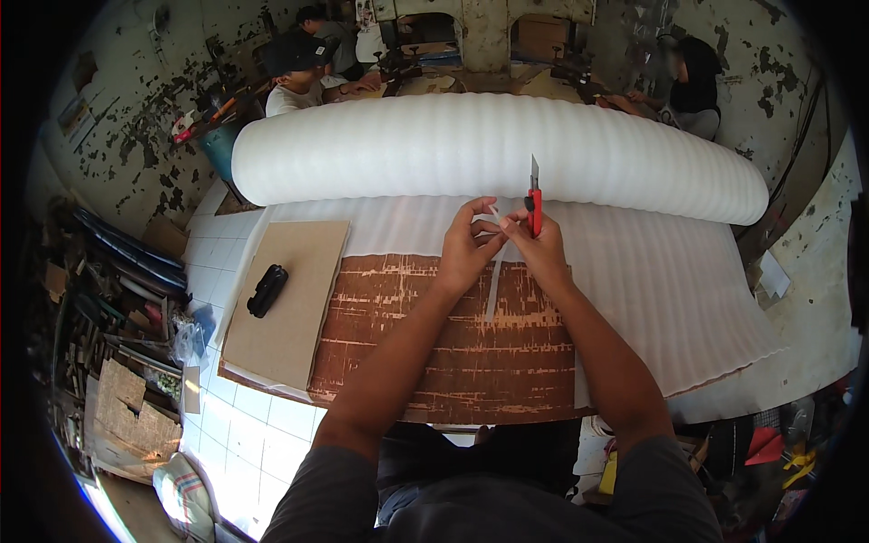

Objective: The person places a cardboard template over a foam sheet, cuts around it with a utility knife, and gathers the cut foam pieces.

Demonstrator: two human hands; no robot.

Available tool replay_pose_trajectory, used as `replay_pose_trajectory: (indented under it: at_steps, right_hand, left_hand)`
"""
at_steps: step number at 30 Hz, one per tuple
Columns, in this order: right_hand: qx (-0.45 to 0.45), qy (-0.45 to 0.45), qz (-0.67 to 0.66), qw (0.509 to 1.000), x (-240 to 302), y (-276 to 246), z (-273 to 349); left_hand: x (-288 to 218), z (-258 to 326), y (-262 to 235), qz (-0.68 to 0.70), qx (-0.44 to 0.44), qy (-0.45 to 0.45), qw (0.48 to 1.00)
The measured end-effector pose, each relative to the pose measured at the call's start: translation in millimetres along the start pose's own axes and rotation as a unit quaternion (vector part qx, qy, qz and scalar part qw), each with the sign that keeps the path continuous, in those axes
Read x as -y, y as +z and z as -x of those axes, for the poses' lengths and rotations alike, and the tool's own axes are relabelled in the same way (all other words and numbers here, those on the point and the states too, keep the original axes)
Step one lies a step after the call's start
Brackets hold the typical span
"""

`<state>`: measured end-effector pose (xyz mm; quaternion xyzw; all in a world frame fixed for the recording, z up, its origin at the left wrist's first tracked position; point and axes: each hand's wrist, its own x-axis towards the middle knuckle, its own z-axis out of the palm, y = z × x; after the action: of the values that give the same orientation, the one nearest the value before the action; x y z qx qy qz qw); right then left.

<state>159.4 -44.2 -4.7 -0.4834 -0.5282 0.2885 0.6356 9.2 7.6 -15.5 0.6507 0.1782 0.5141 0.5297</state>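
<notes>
The utility knife [535, 206], red-bodied, is located just to the 12 o'clock side of the work area's middle, in the grasp of the right hand [540, 252]. Its long axis runs from 6 to 12 o'clock; the exposed blade points to 12, toward the white foam roll [489, 149].

A narrow white strip [493, 291] lies at the fingertips of both hands, its loose length hanging toward 6 o'clock, leaning slightly to 7. The left hand [466, 249] is half curled, fingertips at the strip; whether it grips it cannot be told.

Beneath is a scored brown board [434, 362]. Its exposed surface is bounded at 9 o'clock by a cardboard panel [299, 262] bearing a black case [267, 290], and at 12 and 3 by the foam sheet [661, 299]. The board's near edge lies at 6, by the wearer's body. The uncovered board gives room beneath the forearms; the roll closes the far side. The gap between blade tip and roll cannot be judged. Co-workers sit beyond the roll, at 11 [299, 72] and 1 o'clock.
</notes>
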Motion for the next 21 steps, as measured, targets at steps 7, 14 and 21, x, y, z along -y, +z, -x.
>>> replay_pose_trajectory:
  at_steps: [7,14,21]
  right_hand:
    - [0.017,0.002,-0.023,1.000,-9,-2,-1]
    - [-0.021,0.021,-0.037,0.999,0,-5,-3]
    - [0.006,0.038,0.006,0.999,6,-5,1]
  left_hand:
    - [-6,1,3,-0.040,0.009,-0.008,0.999]
    - [-7,2,4,-0.058,0.010,-0.022,0.998]
    - [-16,1,6,-0.074,-0.016,-0.031,0.997]
